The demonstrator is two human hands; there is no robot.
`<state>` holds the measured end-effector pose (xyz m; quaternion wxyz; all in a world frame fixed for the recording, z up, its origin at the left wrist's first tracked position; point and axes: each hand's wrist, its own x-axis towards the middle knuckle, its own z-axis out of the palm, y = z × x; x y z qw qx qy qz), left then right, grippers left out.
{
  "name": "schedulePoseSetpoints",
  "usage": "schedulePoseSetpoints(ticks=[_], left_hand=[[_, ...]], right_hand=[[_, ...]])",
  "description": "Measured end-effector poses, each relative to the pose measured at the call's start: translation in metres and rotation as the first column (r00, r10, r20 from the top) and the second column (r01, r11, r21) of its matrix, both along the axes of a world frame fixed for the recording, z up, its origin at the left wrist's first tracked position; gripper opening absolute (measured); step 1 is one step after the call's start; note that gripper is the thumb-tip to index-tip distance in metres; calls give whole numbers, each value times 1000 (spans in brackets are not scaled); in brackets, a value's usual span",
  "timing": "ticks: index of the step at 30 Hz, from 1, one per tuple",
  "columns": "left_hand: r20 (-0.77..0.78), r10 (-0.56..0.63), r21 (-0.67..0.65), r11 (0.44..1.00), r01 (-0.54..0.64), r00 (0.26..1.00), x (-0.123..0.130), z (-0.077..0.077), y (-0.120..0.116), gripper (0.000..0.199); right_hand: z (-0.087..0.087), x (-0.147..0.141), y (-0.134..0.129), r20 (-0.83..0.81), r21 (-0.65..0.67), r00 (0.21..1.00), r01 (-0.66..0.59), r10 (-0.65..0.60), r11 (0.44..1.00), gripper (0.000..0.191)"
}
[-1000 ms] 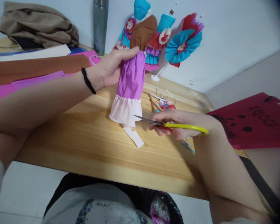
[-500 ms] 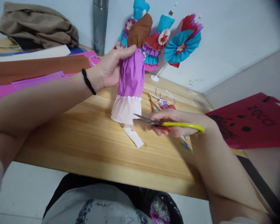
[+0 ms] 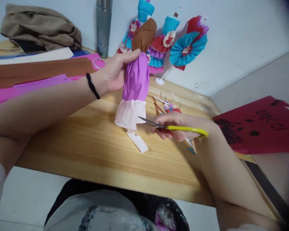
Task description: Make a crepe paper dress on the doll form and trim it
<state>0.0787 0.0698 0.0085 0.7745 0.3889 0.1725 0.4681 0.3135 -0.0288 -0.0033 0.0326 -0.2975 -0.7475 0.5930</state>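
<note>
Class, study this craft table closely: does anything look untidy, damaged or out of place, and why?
Yes. The pale hem of the paper dress looks uneven, its edge notched near the scissors, with a pale strip below it. Loose scraps litter the table behind the right hand.

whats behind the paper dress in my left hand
Behind the paper dress in your left hand, one blue-topped paper figure shows above and another to the right, with the wooden table lower down. Whatever the dress covers can't be seen.
</note>
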Motion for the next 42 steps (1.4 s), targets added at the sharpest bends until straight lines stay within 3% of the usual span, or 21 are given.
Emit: schedulePoseSetpoints(ticks=[7, 19, 26, 37, 42], left_hand=[[-5, 5, -2, 1000, -5, 1000, 0, 0, 0, 38], [-37, -12, 21, 1000, 13, 999, 0, -2, 1, 39], [-18, -7, 2, 1000, 7, 1000, 1, -4, 1, 38], [28, 3, 38, 999, -4, 1000, 1, -5, 4, 33], [-4, 17, 57, 998, -17, 1000, -1, -2, 3, 34]], right_hand=[[2, -3, -1, 28, 45, 1000, -2, 1, 999, 62], [1, -4, -2, 25, -23, 996, 84, -84, 996, 49], [-7, 1, -3, -42, -89, 992, 119, -123, 989, 60], [6, 0, -3, 163, 108, 978, 112, -128, 988, 45], [12, -4, -4, 164, 97, 972, 151, -165, 984, 53]])
